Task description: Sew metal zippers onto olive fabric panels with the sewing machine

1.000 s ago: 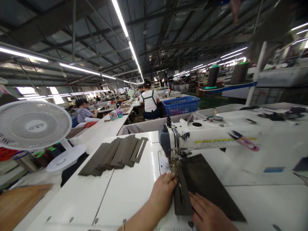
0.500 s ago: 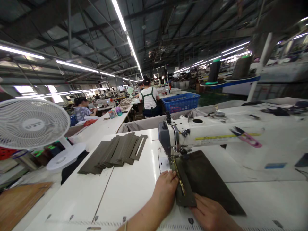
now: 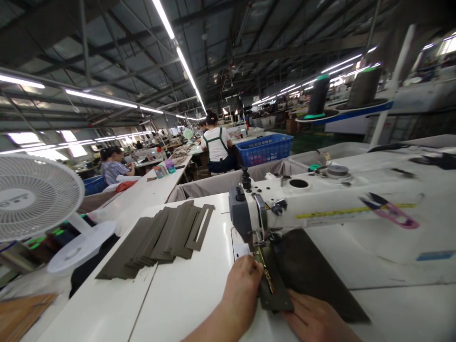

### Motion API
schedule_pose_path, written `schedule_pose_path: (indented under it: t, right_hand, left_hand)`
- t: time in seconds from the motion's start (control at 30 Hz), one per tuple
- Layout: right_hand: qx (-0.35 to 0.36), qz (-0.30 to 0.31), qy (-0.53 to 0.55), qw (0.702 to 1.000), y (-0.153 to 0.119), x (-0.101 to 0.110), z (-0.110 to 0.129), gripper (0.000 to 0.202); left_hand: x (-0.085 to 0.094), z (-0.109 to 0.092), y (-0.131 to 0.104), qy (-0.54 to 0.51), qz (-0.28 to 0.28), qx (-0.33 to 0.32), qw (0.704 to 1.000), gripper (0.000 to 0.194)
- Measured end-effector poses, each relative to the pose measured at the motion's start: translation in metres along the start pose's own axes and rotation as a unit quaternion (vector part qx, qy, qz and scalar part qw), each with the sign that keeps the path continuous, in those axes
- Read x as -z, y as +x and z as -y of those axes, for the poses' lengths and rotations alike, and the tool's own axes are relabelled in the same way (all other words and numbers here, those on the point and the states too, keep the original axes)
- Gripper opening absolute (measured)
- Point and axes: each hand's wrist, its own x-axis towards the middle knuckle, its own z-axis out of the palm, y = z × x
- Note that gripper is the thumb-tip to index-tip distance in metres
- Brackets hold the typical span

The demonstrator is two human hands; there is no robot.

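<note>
Under the needle of a white sewing machine [image 3: 261, 237] lies a dark grey-brown strip [image 3: 276, 300] with a slot, and a gold-toothed zipper [image 3: 267, 273] shows in the slot. My left hand [image 3: 244, 280] has its fingers bent and pressed together on the strip's left edge, close to the presser foot. At the lower right corner of the strip, my right hand [image 3: 313, 313] grips the edge, its thumb hidden. A larger dark panel [image 3: 320, 275] lies flat to the right, partly beneath the strip.
Slotted dark pieces [image 3: 160, 235] lie fanned out on the white table [image 3: 185, 289]. A white fan [image 3: 39, 199] stands at left. Pink-handled thread snips [image 3: 395, 213] rest on the machine arm. Beyond are a blue crate [image 3: 265, 149], thread cones [image 3: 317, 97] and seated people [image 3: 215, 145].
The camera view has tilted and shifted slightly. Both hands keep their hold on the strip, which sits a little further under the presser foot.
</note>
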Motion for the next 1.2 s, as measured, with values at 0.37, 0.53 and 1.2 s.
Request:
schedule_pose_path:
  t: [0.37,0.53,1.2]
  right_hand:
    - [-0.021,0.01,0.021,1.0,0.015,-0.002,-0.012,0.033]
    - [-0.052,0.05,0.034,0.997,0.018,0.003,-0.016,0.028]
    - [-0.147,0.121,0.08,0.978,0.056,0.001,-0.049,0.025]
  left_hand:
    - [-0.011,0.018,0.008,-0.026,-0.037,-0.022,0.999,0.015]
    - [-0.008,0.017,0.001,-0.067,-0.009,-0.024,0.997,0.032]
    - [-0.003,-0.002,-0.007,-0.063,0.002,0.028,0.998,0.023]
